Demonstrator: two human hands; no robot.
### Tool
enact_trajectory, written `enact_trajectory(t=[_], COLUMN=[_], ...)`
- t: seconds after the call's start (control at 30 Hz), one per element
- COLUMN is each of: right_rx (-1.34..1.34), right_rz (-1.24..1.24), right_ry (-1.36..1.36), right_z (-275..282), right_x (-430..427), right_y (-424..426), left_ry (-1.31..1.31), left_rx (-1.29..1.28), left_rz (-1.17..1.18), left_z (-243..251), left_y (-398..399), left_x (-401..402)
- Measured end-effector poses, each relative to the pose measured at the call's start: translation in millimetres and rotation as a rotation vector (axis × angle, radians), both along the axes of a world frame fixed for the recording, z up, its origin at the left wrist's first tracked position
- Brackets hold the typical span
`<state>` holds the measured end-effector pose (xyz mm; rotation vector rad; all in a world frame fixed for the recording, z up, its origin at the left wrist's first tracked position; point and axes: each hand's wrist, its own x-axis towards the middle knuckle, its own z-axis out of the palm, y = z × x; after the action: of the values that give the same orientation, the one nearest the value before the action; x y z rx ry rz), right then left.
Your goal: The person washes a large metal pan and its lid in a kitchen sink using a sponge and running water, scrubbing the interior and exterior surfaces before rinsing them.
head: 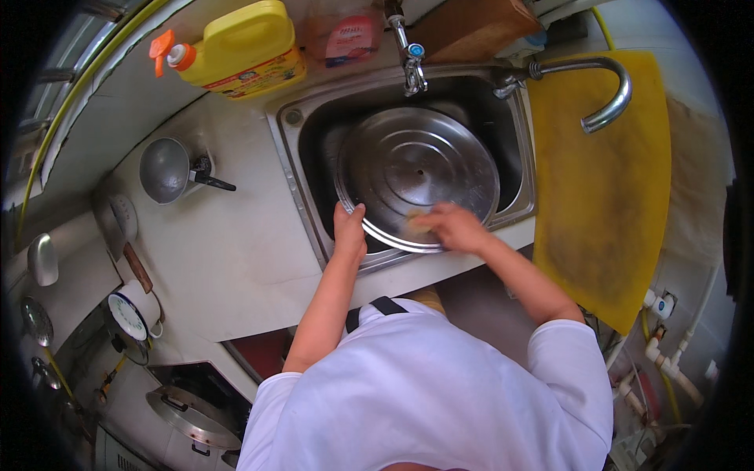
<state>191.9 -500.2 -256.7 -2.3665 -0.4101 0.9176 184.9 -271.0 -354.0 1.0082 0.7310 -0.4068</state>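
Observation:
A large round stainless steel pot lid (389,171) lies tilted across the metal sink (321,123), with concentric rings and a small hole at its centre. My left hand (350,229) grips the lid's near left rim, thumb on top. On the near part of the lid, my right hand (459,228) presses a yellowish sponge or cloth (419,221); the hand and sponge are blurred. Over the back of the sink stands a chrome tap (414,70). A curved spout (612,76) points off to the right, away from the basin.
Behind the sink stand a yellow detergent jug (247,53) and a clear bottle with a red label (350,38). A yellow board (595,194) is on the right. Leftward are a small saucepan (165,171), a cleaver (136,265), an enamel mug (132,312) and a wide pan (194,415).

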Motion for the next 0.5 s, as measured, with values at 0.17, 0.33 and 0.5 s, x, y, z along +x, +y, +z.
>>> enact_trajectory(t=[0.17,0.33,0.5], right_rx=[-0.549,-0.335,-0.034], right_rz=[-0.310,-0.333,-0.157], right_ry=[-0.270,-0.262,-0.075], right_z=[-67.9,-153.0,-84.3], right_x=[48.4,97.6,74.2], right_y=[-80.8,-8.2,93.8], left_ry=[0.034,-0.029,-0.101], left_rx=[-0.058,-0.025,-0.010], left_rz=[-0.102,-0.147,-0.044], left_z=[30.5,28.0,15.4], left_y=[-10.0,-14.1,-4.8], left_x=[8.8,6.7,-0.6])
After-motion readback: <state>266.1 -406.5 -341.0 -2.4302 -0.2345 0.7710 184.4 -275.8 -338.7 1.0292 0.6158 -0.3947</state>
